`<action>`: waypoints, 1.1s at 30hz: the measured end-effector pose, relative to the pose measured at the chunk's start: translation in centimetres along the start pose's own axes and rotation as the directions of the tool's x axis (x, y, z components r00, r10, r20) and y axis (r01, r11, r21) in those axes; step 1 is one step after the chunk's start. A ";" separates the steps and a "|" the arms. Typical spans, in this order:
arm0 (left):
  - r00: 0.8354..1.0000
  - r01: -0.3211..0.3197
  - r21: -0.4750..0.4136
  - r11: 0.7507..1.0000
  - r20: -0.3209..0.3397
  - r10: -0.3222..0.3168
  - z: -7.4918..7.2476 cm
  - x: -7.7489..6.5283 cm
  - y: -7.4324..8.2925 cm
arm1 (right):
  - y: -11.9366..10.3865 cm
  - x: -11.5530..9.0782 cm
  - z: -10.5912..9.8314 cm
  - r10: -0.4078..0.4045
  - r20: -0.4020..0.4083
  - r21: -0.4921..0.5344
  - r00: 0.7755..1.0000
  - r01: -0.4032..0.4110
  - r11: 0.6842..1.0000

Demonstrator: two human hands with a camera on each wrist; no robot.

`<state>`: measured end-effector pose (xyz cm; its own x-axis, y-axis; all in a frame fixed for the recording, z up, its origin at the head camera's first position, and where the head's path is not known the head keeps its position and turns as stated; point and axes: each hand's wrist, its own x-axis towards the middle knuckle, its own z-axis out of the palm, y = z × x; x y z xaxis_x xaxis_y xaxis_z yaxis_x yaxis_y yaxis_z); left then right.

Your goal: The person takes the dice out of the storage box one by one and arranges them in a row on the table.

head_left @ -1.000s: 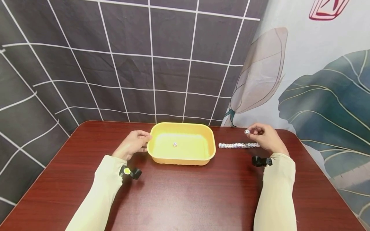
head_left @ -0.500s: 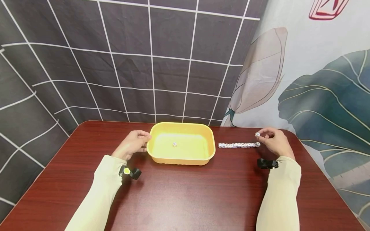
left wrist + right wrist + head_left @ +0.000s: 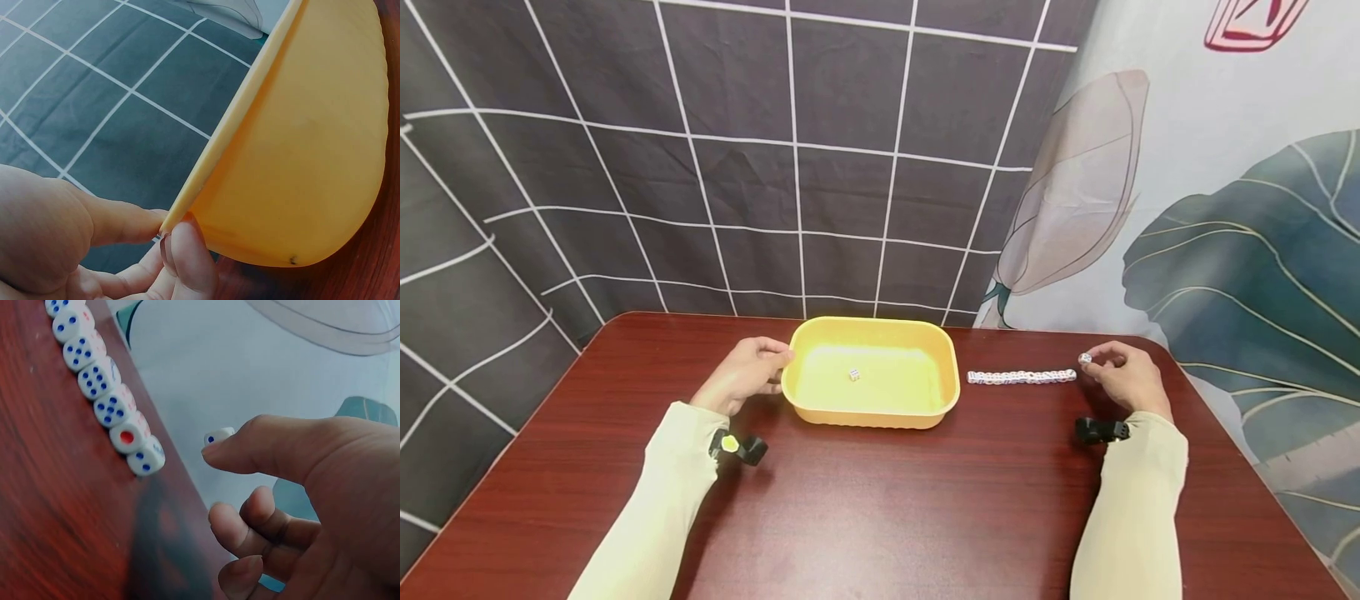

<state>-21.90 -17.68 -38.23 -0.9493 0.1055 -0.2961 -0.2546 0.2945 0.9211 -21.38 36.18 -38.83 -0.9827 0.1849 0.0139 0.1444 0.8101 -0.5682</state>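
My left hand (image 3: 743, 375) pinches the left rim of a yellow plastic tub (image 3: 869, 420), thumb on one side of the wall and fingers on the other, as the left wrist view shows. One white die (image 3: 853, 375) lies on the tub's floor. To the right of the tub, a straight row of white dice (image 3: 1021, 377) with blue and red pips runs along the table. Just past the row's right end, my right hand (image 3: 1126, 377) pinches a single die (image 3: 217, 437), held above the table and apart from the row. The thumb partly hides that die.
The dark red wooden table (image 3: 880, 508) ends close behind the tub. A grey cloth with white grid lines (image 3: 850, 192) hangs behind it, and a leaf-patterned cloth (image 3: 1247, 275) hangs at the right. Each wrist wears a black camera (image 3: 1101, 430).
My right hand has moved right and slightly down with its die, from over the row to beyond its right end, uncovering that end. The left hand and tub stay put.
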 end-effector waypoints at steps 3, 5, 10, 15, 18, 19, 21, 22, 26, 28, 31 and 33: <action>1.000 0.000 0.001 1.000 0.000 0.000 0.0 -0.1 0.1 | 0.4 0.1 0.1 0.013 0.007 -0.010 1.000 -0.013 1.000; 1.000 0.000 0.000 1.000 0.001 0.000 0.0 -0.2 0.1 | 0.8 0.1 0.2 0.020 0.017 -0.022 1.000 -0.019 1.000; 1.000 -0.001 0.001 1.000 0.002 0.001 0.0 -0.2 0.1 | 1.4 0.4 0.7 0.039 0.065 -0.051 0.997 -0.036 0.998; 1.000 0.000 -0.007 1.000 0.005 0.000 0.0 -0.1 0.1 | 1.6 0.5 0.9 0.048 0.088 -0.057 0.995 -0.043 0.997; 1.000 0.001 -0.007 1.000 0.007 -0.001 0.0 -0.1 0.1 | 1.5 0.5 1.0 0.040 0.088 -0.060 0.995 -0.034 0.998; 1.000 0.001 -0.007 1.000 0.008 -0.001 0.0 -0.1 0.1 | 1.4 0.5 1.1 0.036 0.090 -0.060 0.995 -0.031 0.998; 1.000 0.001 -0.007 1.000 0.008 -0.001 0.0 -0.1 0.1 | 1.3 0.6 1.1 0.026 0.095 -0.065 0.995 -0.020 0.998; 1.000 0.002 -0.008 1.000 0.008 -0.002 0.0 -0.2 0.1 | 1.2 0.6 1.1 0.021 0.101 -0.065 0.995 -0.014 0.998; 1.000 0.001 -0.007 1.000 0.006 -0.001 0.0 -0.2 0.1 | 1.0 0.5 1.0 0.014 0.125 -0.063 0.992 -0.006 0.998; 1.000 -0.001 -0.002 1.000 0.005 0.001 0.0 -0.1 0.1 | 1.0 0.5 1.0 0.012 0.135 -0.064 0.991 -0.003 0.998; 1.000 -0.004 0.003 1.000 0.005 0.004 0.0 -0.1 0.1 | 1.0 0.5 0.9 0.013 0.147 -0.069 0.989 -0.003 0.998; 1.000 -0.006 0.006 1.000 0.005 0.006 0.0 -0.1 0.1 | 0.9 0.5 0.8 0.010 0.153 -0.074 0.988 0.002 0.997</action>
<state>-21.79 -17.68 -38.07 -0.9498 0.1120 -0.2922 -0.2481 0.2996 0.9212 -21.84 36.55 -40.04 -0.9874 0.1058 -0.1175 0.1512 0.8495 -0.5054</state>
